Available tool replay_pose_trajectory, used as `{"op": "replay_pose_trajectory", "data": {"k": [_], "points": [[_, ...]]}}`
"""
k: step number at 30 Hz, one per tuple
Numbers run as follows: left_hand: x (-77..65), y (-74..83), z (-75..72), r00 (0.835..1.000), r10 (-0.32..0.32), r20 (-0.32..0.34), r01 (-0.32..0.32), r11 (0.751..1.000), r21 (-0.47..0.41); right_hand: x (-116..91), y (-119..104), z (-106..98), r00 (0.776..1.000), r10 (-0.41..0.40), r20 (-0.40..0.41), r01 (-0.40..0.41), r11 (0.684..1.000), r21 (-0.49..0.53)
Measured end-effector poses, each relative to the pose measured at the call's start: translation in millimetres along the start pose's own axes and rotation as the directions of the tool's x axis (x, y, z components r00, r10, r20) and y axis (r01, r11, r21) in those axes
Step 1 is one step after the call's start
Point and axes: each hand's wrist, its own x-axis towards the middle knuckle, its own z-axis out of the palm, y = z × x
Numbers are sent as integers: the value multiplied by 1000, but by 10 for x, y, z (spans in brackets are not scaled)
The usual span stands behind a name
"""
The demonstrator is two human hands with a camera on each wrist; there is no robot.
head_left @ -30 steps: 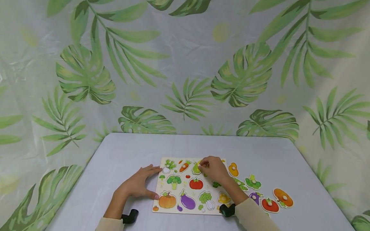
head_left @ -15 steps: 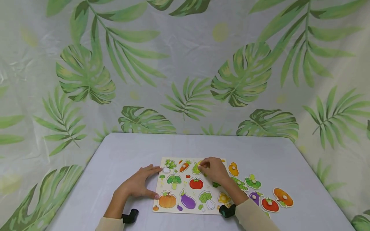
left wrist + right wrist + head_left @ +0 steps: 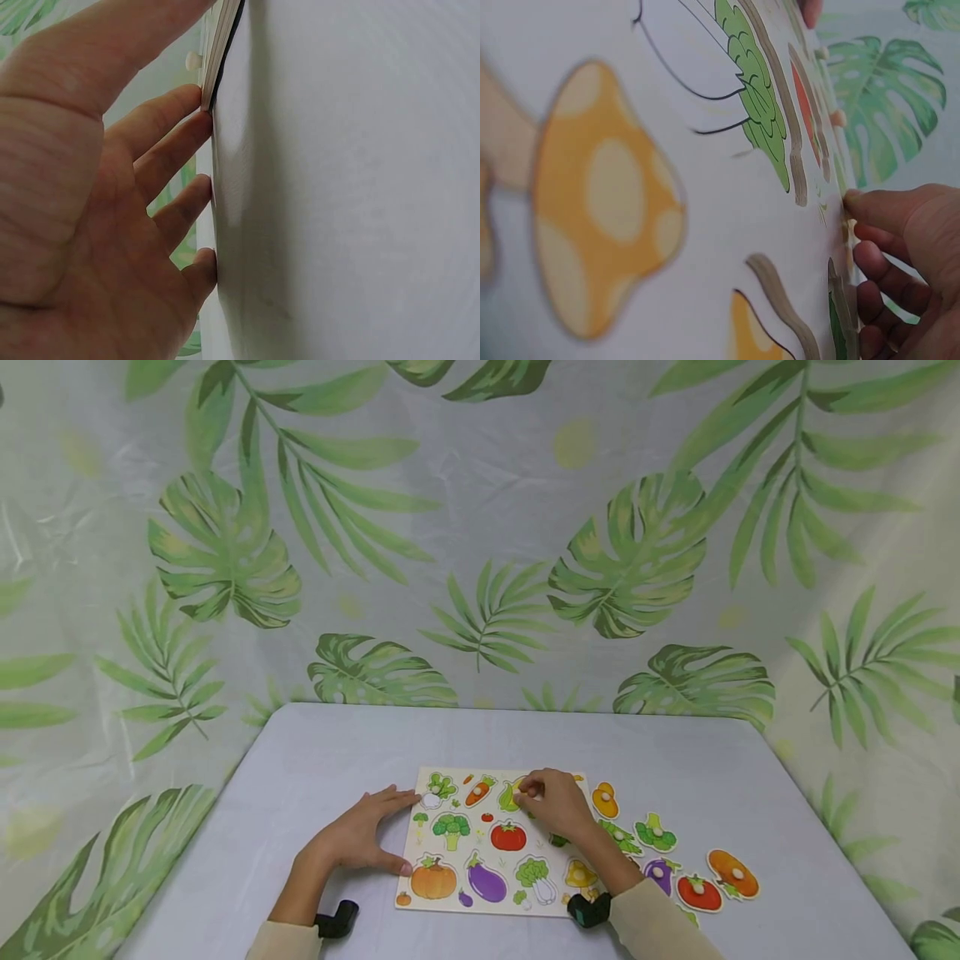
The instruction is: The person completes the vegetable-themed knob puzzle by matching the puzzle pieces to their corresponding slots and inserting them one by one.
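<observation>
A vegetable puzzle board point(image 3: 480, 893) lies flat on the white table. My left hand point(image 3: 356, 835) rests at its left side, fingers spread, with the thumb on the near corner and fingertips at the edge. The left wrist view shows those fingertips point(image 3: 196, 96) against the board's edge. Over the top row, my right hand point(image 3: 558, 806) pinches at a green and yellow corn puzzle piece point(image 3: 508, 798); its knob is hidden by the fingers. In the right wrist view, the right hand point(image 3: 911, 262) has its thumb tip at the board's surface and the other fingers curled.
Carrot point(image 3: 478, 792) and turnip point(image 3: 432, 800) pieces sit in the top row. Right of the board lie several loose knobbed pieces, among them a tomato point(image 3: 699, 893), a pumpkin point(image 3: 733, 873), a broccoli point(image 3: 656, 833) and an eggplant point(image 3: 660, 874). A leaf-print curtain point(image 3: 487, 527) hangs behind.
The right hand stays over the corn piece, its fingertips shifting only very slightly. The left hand keeps its place at the board's edge.
</observation>
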Motion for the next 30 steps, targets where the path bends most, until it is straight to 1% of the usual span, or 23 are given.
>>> {"op": "replay_pose_trajectory", "data": {"k": [10, 16, 20, 24, 30], "points": [[5, 35, -1, 1000, -8, -4, 8, 1000, -11, -52, 48, -40, 1000, -15, -3, 15, 998, 58], [-1, 34, -5, 1000, -8, -5, 8, 1000, -7, -83, 56, -97, 1000, 6, -15, -5, 997, 73], [-8, 36, -16, 1000, -5, -7, 5, 1000, -6, -103, 77, -173, 1000, 14, -13, -13, 997, 75], [-15, 36, -20, 1000, 2, -4, -2, 1000, -7, -132, 119, -281, 1000, 12, -13, -11, 999, 52], [-16, 30, -9, 1000, 2, -2, -2, 1000, 1, -165, 211, -472, 999, -33, -34, 33, 999, 7]]}}
